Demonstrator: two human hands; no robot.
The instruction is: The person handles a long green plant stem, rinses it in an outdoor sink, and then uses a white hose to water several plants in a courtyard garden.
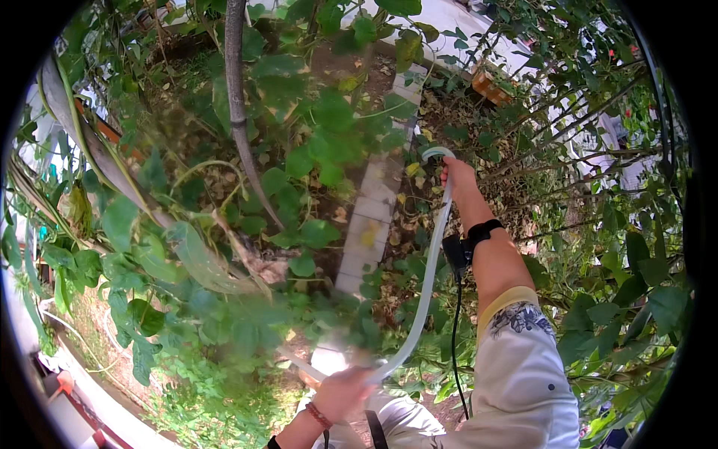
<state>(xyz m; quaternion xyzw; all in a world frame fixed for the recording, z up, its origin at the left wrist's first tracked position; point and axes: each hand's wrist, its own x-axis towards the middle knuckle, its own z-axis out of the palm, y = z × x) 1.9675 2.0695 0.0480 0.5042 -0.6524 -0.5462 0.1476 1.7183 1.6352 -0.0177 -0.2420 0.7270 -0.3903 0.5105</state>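
The right hand (458, 173) is stretched out ahead with its fingers clenched around the far end of a pale, see-through hose (428, 277), which loops over the top of the fist. A black strap (479, 233) sits on that wrist, with a small black box beside it and a thin black cable (454, 337) hanging down from it along the forearm. The left hand (342, 391) is low and close to the body, fingers closed on the near part of the same hose; a beaded bracelet (318, 415) circles that wrist. Between the two hands the hose runs in one long, gently curved line above the ground.

Below it lies a narrow path of pale paving stones (372, 224), strewn with dry yellow leaves on both sides. Leafy green branches (299, 165) hang across the left and middle of the view and blur much of it, hiding part of the path and the hose near the left hand. A thin grey trunk (236, 97) drops from the top. Bare twigs (568, 172) crowd the right side, near the right arm.
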